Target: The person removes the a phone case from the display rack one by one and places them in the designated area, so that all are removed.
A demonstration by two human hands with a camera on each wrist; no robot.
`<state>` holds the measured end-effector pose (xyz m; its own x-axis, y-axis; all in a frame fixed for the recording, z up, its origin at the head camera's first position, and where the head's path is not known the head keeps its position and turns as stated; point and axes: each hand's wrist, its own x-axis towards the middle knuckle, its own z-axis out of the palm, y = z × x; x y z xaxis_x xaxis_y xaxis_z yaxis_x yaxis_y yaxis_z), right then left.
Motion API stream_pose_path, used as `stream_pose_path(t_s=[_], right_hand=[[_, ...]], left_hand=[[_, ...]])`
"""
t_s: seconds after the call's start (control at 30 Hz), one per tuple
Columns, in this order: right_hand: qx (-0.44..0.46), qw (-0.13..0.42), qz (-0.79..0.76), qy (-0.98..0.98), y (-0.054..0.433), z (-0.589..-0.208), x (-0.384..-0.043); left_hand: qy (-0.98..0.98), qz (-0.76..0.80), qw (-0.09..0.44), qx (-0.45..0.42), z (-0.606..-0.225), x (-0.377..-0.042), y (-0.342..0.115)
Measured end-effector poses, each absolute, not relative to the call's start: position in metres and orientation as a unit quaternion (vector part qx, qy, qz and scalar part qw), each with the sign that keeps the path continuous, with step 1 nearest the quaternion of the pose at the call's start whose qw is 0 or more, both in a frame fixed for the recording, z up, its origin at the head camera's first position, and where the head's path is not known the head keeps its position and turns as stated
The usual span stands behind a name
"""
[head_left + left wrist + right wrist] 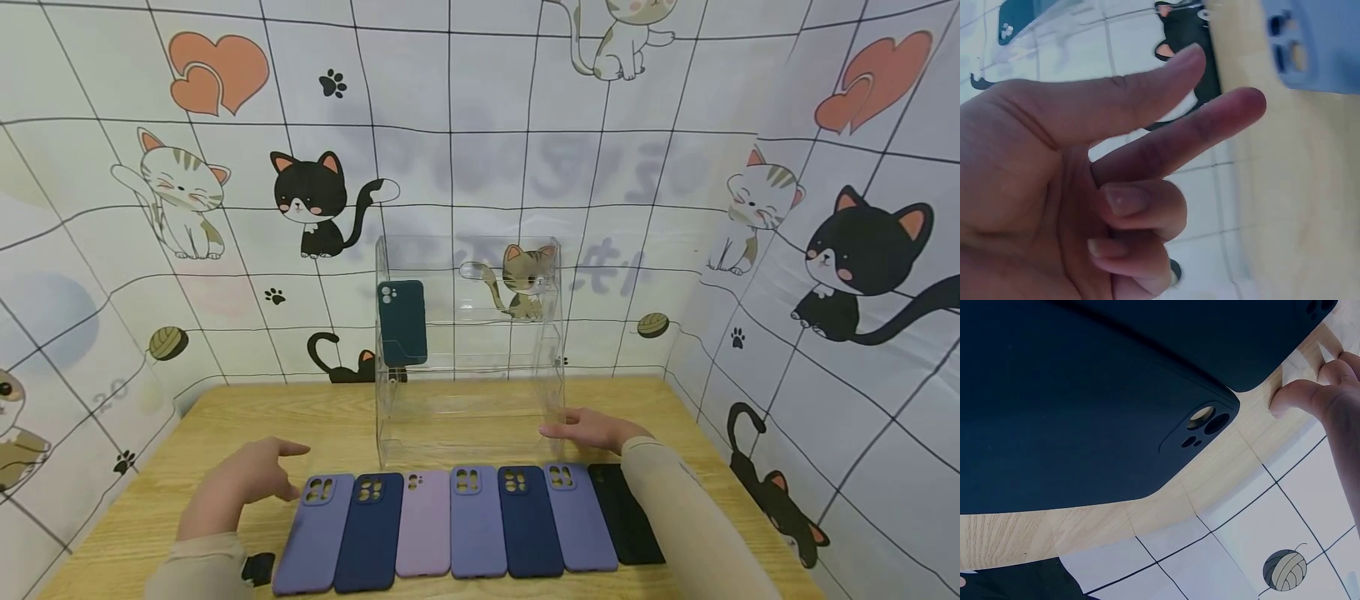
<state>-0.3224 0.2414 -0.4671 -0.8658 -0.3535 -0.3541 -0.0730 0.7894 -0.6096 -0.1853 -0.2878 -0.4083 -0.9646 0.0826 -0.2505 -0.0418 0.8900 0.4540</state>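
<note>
A clear tiered rack (465, 454) stands on the table, one dark teal phone case (402, 323) upright at its upper left. My right hand (592, 429) is at the rack's lower right side and appears to grip that side panel, thumb toward the inside. My left hand (251, 475) holds nothing; its thumb and index finger (1191, 134) stretch out while the others curl in. It is beside the leftmost purple phone case (315, 533). At the row's right end, a black phone case (626, 512) lies partly under my right forearm.
Between those two lie a navy case (369, 533), a pink case (423, 525) and several more purple and navy ones, side by side before the rack. A cat-print cloth (487, 167) hangs behind and at both sides. A small black object (258, 569) shows by my left sleeve.
</note>
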Motion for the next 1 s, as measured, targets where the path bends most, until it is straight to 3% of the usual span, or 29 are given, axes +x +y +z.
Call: stream_pose_path(t_s=[0.3, 0.57, 0.83, 1.0], right_hand=[[-0.113, 0.231, -0.303, 0.918, 0.24, -0.467, -0.322], [-0.116, 0.232, -0.307, 0.916, 0.239, -0.464, -0.319], [-0.114, 0.231, -0.311, 0.915, 0.24, -0.465, -0.318], [-0.114, 0.231, -0.311, 0.915, 0.239, -0.464, -0.318]], left_hand=[[0.971, 0.205, 0.108, 0.057, -0.35, -0.208, -0.254], [0.987, 0.149, 0.041, 0.053, -0.299, -0.232, -0.219], [0.982, 0.169, -0.063, 0.058, -0.277, -0.263, -0.2], [0.977, 0.186, -0.087, 0.065, -0.276, -0.281, -0.195]])
